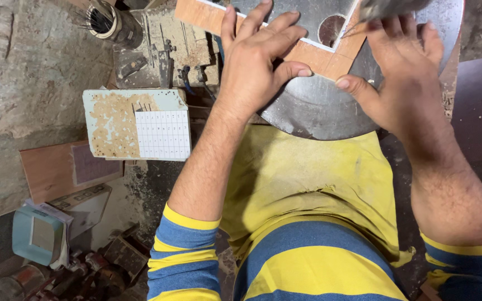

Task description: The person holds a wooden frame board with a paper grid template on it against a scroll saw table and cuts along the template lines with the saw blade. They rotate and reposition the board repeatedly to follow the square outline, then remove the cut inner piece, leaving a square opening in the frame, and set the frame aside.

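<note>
On round metal table [313, 111]: brown angled wood piece [319, 58], white-edged; left hand [255, 61] flat open, right hand [403, 67] open, pressing.

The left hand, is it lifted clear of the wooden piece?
No. The left hand lies flat, fingers spread, pressing on the wooden piece atop the round metal table.

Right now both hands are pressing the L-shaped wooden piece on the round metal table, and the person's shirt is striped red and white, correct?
Not quite: the head view shows the shirt striped blue and yellow. The left hand and right hand do press the wooden piece on the metal table.
</note>
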Action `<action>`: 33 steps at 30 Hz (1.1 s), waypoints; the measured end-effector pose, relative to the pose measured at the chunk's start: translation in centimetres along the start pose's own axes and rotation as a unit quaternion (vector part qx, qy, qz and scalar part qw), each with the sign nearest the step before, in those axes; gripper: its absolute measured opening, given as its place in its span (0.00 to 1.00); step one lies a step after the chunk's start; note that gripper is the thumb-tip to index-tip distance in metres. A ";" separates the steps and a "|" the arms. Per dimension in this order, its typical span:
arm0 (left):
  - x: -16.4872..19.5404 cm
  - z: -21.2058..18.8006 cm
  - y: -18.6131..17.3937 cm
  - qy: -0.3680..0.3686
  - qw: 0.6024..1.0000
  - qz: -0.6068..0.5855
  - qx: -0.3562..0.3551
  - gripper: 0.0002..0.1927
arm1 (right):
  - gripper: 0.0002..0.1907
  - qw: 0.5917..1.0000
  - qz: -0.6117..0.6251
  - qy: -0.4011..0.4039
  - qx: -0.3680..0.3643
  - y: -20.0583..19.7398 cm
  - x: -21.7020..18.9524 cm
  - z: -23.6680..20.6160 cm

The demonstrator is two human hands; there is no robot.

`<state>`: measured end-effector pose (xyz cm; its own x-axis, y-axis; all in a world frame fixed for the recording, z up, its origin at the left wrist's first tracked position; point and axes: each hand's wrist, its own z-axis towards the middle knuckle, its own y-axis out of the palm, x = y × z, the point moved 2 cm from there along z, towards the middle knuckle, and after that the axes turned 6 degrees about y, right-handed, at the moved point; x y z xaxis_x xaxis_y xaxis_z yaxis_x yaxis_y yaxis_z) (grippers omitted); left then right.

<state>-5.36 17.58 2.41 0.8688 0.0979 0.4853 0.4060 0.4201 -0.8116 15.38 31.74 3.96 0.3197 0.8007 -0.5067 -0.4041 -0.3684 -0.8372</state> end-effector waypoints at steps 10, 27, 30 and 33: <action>2.7 -1.9 1.1 -0.052 0.995 0.071 0.037 0.32 | 0.35 0.995 -0.063 -0.035 -0.064 -0.5 3.4 0.9; 3.9 -2.2 1.3 -0.047 0.994 0.062 0.074 0.33 | 0.36 0.988 -0.093 -0.061 -0.107 -0.9 5.0 2.1; 3.8 -2.0 1.4 -0.051 0.994 0.065 0.075 0.33 | 0.33 0.989 -0.096 -0.046 -0.106 -0.6 5.4 2.2; 3.9 -2.1 1.4 -0.054 0.994 0.064 0.072 0.33 | 0.32 0.987 -0.105 -0.047 -0.112 -0.5 5.6 2.2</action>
<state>-0.83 16.67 2.52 0.8723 0.2516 0.4193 0.2423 0.5225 -0.8175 15.53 37.47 2.01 0.2904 0.9069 -0.3054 -0.1341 -0.2775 -0.9513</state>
